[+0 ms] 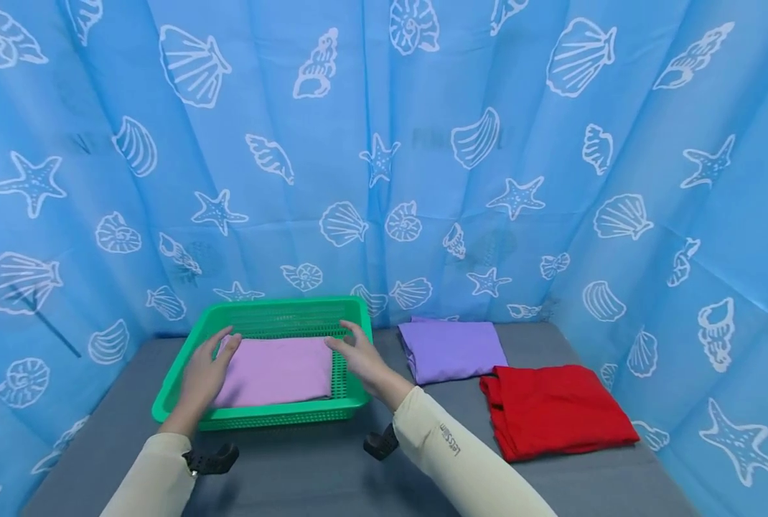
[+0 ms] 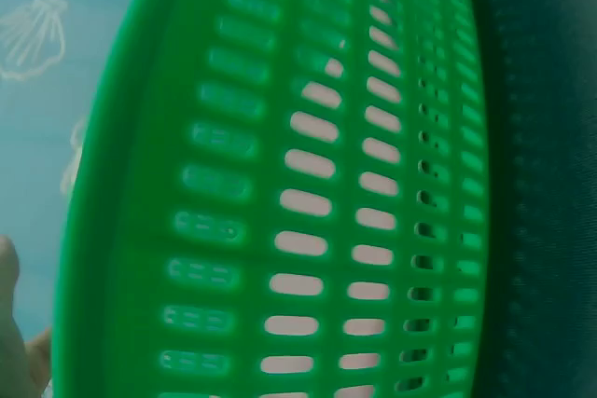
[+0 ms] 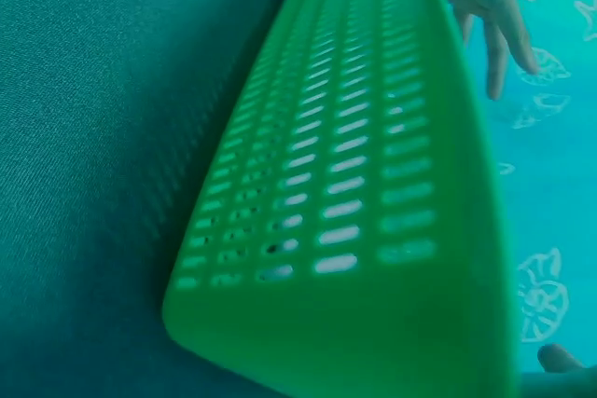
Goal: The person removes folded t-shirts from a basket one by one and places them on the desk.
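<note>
A folded pink cloth (image 1: 281,370) lies flat inside a green plastic basket (image 1: 261,412) with slotted walls. My left hand (image 1: 206,370) hovers over the basket's left side, thumb and fingers apart, beside the cloth's left edge. Over the right side is my right hand (image 1: 364,359), its fingers loosely bent near the cloth's upper right corner; neither hand grips anything. Through the slots of the basket wall (image 2: 252,230) in the left wrist view, pale cloth shows. The right wrist view has the left hand (image 3: 485,6) with spread fingers beyond the basket rim.
To the basket's right lie a folded purple cloth (image 1: 455,350) and, nearer the front, a folded red cloth (image 1: 561,409). All rest on a dark grey table surface (image 1: 306,467). A blue curtain (image 1: 371,108) printed with white shells hangs behind and along both sides.
</note>
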`<state>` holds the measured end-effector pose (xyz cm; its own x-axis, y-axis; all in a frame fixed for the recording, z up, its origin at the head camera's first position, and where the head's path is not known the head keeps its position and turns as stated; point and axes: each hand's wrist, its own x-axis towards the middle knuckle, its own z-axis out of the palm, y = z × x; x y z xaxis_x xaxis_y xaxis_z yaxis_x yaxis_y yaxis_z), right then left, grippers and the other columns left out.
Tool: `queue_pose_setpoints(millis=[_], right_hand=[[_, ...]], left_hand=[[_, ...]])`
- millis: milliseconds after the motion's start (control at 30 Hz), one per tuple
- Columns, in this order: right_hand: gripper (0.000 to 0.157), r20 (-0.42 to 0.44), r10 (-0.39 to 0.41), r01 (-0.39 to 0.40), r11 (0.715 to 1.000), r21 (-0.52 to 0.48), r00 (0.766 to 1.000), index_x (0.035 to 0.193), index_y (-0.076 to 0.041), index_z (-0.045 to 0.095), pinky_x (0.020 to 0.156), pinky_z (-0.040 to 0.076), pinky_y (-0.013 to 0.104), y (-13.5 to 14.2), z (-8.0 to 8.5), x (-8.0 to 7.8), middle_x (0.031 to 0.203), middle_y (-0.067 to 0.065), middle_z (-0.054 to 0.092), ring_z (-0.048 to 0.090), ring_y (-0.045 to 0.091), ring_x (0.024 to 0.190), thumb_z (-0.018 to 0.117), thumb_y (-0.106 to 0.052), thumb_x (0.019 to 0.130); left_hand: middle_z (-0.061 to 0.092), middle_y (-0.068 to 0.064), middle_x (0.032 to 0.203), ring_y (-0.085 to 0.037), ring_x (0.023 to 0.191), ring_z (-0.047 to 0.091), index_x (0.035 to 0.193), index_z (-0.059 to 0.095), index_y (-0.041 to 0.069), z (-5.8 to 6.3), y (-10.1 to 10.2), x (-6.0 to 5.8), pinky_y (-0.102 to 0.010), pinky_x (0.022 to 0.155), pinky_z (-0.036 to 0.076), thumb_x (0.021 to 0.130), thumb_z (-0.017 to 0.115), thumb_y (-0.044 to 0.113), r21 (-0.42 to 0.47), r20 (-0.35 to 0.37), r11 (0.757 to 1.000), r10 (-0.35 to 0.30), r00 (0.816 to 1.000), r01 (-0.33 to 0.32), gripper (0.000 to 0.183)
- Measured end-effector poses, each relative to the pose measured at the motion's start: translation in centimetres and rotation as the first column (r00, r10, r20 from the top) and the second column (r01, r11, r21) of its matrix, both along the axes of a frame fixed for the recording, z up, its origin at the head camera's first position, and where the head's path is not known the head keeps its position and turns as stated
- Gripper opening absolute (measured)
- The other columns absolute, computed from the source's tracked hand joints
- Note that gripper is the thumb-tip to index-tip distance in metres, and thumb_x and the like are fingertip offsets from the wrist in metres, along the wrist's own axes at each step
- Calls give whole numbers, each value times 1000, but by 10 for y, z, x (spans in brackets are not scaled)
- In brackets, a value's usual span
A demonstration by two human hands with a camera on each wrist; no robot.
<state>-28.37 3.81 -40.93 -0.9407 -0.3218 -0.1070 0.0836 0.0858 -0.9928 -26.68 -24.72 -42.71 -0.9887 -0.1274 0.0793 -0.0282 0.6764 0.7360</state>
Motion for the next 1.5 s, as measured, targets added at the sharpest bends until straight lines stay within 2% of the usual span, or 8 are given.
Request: queue_pose_setpoints(millis=[133,333,500,600,800,967,1300,1500], right_hand=[[64,8,5,-5,999,53,1000,155,-14,26,111,30,61,-7,-3,-5,157,27,23,24,43,145,56,-31,101],[56,11,-20,19,995,97,1000,154,-14,29,112,30,61,-17,-8,-14,158,27,22,22,43,146,51,-18,103],[53,-1,-57,56,985,164,998,153,-14,34,107,39,56,-24,-17,-20,158,22,26,37,41,139,51,-14,103],[54,45,-55,46,984,174,997,153,-12,33,102,42,54,-26,-22,-22,156,23,29,45,40,133,52,-12,102],[58,120,-64,40,980,195,991,153,-8,32,106,38,58,-27,-29,-25,153,26,34,44,41,134,55,-10,100],[59,169,-78,39,974,223,982,152,-8,32,103,40,57,-31,-30,-29,152,23,37,53,39,121,56,-10,99],[61,177,-78,36,973,228,981,151,-3,33,109,38,52,-40,-35,-34,154,21,34,39,44,136,59,-7,96],[61,166,-60,18,969,245,984,151,-2,34,110,38,49,-42,-36,-34,156,21,33,35,42,140,60,-7,95]], left_hand=[[11,-26,162,-52,144,13,159,14,13,-1,-7,-8,-71,110,19,99,32,64,28,74,999,-21,997,19,81],[-7,-24,162,-52,146,0,159,-5,16,-5,-17,-19,-68,113,14,99,42,57,190,176,982,-45,983,11,86],[-9,-27,161,-51,146,0,157,-13,14,-11,-21,-24,-66,115,15,102,50,42,243,225,970,-88,970,32,88],[-7,-30,160,-54,145,1,157,-12,10,-14,-19,-25,-66,114,16,102,52,33,225,246,973,-98,964,42,87],[-3,-33,159,-54,144,1,157,-6,6,-16,-13,-30,-66,114,15,102,53,30,192,289,979,-121,950,67,85],[-1,-35,157,-53,144,-1,156,-4,0,-17,-11,-34,-65,115,13,99,57,22,172,316,982,-130,940,78,87],[0,-37,156,-54,144,0,156,7,-2,-24,-17,-33,-63,116,13,96,61,16,212,351,977,-93,932,18,83],[-1,-35,157,-56,143,9,156,14,1,-27,-19,-32,-63,114,23,93,65,19,228,399,974,-93,912,0,83]])
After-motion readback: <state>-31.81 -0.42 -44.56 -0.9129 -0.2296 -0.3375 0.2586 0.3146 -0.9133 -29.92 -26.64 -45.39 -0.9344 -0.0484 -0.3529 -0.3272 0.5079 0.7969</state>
